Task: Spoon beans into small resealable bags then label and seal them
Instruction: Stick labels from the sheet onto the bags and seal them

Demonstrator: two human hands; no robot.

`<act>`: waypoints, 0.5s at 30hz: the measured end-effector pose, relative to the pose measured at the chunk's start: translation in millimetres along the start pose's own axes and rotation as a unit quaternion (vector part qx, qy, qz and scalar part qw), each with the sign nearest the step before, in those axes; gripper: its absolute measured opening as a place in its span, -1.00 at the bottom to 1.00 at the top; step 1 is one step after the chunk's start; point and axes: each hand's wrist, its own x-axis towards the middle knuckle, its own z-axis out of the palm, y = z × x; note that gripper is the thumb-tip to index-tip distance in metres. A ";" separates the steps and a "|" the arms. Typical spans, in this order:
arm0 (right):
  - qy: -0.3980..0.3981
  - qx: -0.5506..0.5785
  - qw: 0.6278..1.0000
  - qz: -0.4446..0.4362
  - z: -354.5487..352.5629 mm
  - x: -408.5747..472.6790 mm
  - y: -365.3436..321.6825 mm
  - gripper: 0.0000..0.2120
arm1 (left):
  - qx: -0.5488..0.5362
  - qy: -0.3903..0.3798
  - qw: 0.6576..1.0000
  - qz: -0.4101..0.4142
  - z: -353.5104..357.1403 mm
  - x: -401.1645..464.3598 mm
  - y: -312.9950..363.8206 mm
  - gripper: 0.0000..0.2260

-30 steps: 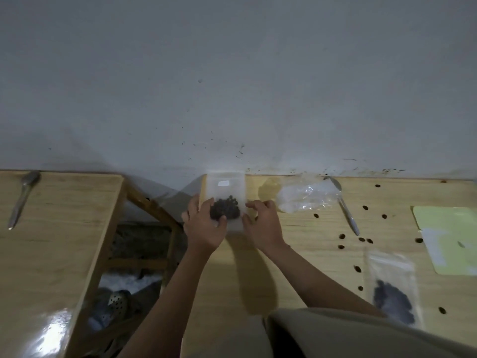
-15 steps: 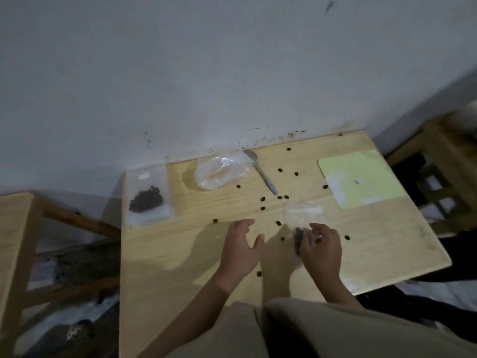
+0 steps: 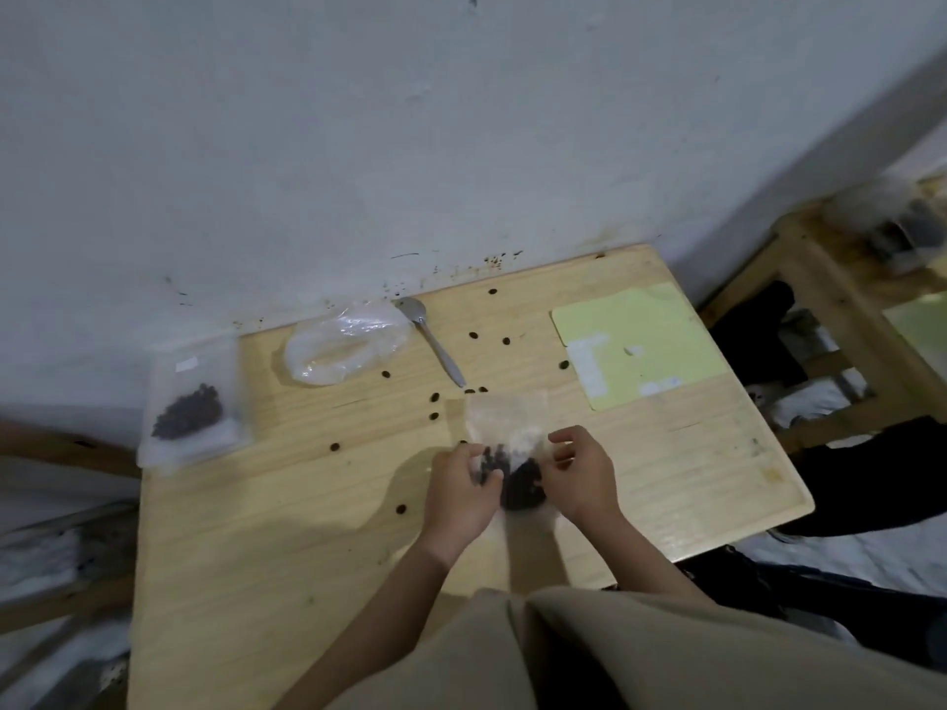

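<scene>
A: What has been changed?

B: The labelled clear plastic bag of dark beans (image 3: 192,407) was left far to the left; a second clear bean-filled bag (image 3: 512,468) is now pinched between left hand (image 3: 461,491) and right hand (image 3: 579,476).

A: Meaning?

B: Sealing or labelling it is judged next.

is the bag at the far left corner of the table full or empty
Partly filled. The bag lies flat with a small dark heap of beans in it; most of it is empty.

A bare, dim home room: stained plaster wall (image 3: 358,146), plain wooden table (image 3: 307,530) against it.
</scene>
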 end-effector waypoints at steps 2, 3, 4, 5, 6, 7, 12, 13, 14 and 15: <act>-0.005 0.046 0.999 -0.014 -7.8 5.2 0.6 -0.78 | -0.038 0.030 0.999 0.012 0.9 3.4 3.5 -0.79; -0.006 0.067 0.998 -0.020 -13.1 8.7 -0.2 -0.79 | -0.058 0.039 0.997 0.018 0.3 4.8 6.5 -0.79; -0.008 0.092 0.995 -0.024 -19.1 13.1 -1.5 -0.79 | -0.080 0.041 0.996 0.025 -0.7 6.3 11.2 -0.78; -0.010 0.119 0.993 -0.027 -26.1 18.1 -3.6 -0.79 | -0.099 0.039 0.994 0.034 -1.8 8.1 16.6 -0.76; -0.012 0.140 0.990 -0.030 -33.4 24.3 -5.9 -0.79 | -0.117 0.035 0.992 0.044 -2.6 10.1 22.7 -0.74; -0.013 0.153 0.988 -0.033 -40.8 31.9 -7.5 -0.81 | -0.138 0.027 0.989 0.051 -3.0 12.7 28.9 -0.71; 0.097 0.113 0.989 -0.021 -81.2 92.3 0.2 -0.87 | -0.227 -0.004 0.971 0.071 -0.2 23.8 61.9 -0.56; 0.124 0.091 0.988 -0.014 -89.5 106.6 4.7 -0.83 | -0.234 -0.002 0.969 0.075 1.8 26.5 67.1 -0.55; 0.138 0.064 0.988 -0.007 -96.6 120.3 10.3 -0.79 | -0.236 0.000 0.969 0.076 4.5 29.6 71.3 -0.54; 0.140 0.033 0.990 0.001 -101.7 134.1 17.1 -0.76 | -0.239 0.003 0.968 0.072 6.9 32.1 75.1 -0.53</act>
